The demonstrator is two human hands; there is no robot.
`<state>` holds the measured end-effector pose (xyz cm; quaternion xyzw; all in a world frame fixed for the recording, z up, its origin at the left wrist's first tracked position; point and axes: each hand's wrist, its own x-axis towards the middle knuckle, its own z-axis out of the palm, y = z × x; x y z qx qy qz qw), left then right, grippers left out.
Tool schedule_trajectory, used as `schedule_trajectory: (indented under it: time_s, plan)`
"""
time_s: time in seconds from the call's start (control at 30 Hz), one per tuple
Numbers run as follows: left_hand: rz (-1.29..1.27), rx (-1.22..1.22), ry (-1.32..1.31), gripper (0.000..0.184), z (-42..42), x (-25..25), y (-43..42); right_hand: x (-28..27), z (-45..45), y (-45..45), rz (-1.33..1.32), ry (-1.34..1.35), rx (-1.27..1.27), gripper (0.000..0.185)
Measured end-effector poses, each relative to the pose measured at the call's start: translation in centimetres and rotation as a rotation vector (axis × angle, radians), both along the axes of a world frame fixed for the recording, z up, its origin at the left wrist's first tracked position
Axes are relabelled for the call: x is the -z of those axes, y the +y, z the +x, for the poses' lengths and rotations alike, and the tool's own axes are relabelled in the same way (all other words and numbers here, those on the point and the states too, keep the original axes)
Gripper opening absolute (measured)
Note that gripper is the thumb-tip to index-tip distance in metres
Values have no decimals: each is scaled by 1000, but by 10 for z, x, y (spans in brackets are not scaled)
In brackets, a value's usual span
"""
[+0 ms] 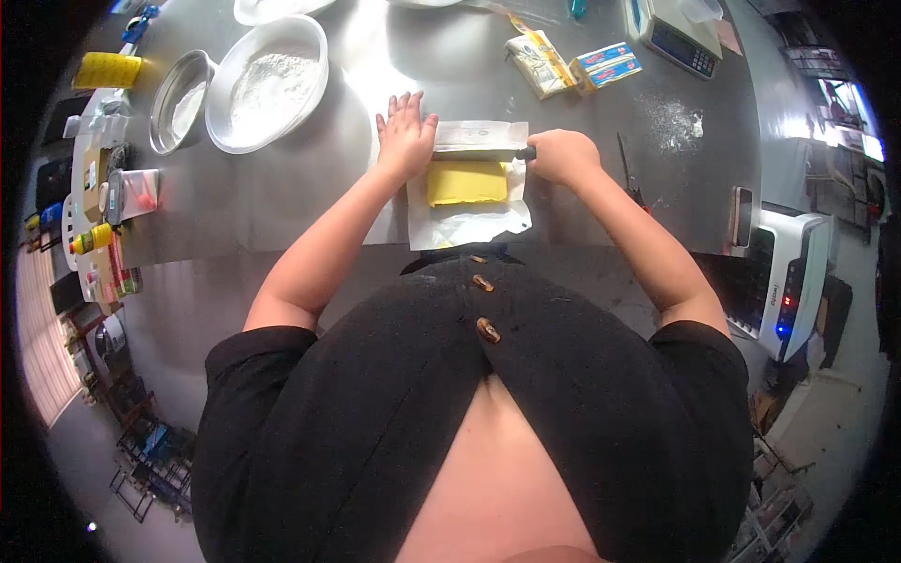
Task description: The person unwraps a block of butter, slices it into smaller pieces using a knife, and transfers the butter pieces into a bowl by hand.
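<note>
A yellow block of butter (466,184) lies on its unfolded white wrapper (450,232) near the table's front edge. My right hand (565,156) is closed around the dark handle of a knife (479,156), whose blade runs sideways along the butter's far edge. Whether the blade has entered the butter cannot be made out. On the left, my left hand (406,138) is stretched out with fingers spread, at the wrapper's edge close to the blade's far end. The wrapper's printed far flap (481,134) shows beyond the blade.
A white bowl of flour (272,89) and a metal bowl (178,103) stand at the back left. Butter packages (605,68) and a scale (678,38) are at the back right. A dark, thin tool (630,174) and a phone (741,216) lie to the right.
</note>
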<state>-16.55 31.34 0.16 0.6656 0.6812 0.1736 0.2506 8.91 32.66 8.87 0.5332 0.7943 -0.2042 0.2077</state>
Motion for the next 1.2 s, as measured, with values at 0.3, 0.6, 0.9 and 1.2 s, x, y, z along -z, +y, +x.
schedule_trajectory:
  time_s: [0.3,0.6,0.9,1.2]
  plan:
    - [27,-39,24,57,4,7,-1,16,4,0,75,46,-45,16]
    - [49,2,61,61,-1,20,-10,38,10,-15,246,127,-80,12]
    - [-117,281,106,24,-6,-45,-8,37,13,-22,223,123,-57,18]
    - [-278,307,294,25,0,-48,0,33,17,-17,196,179,-57,18]
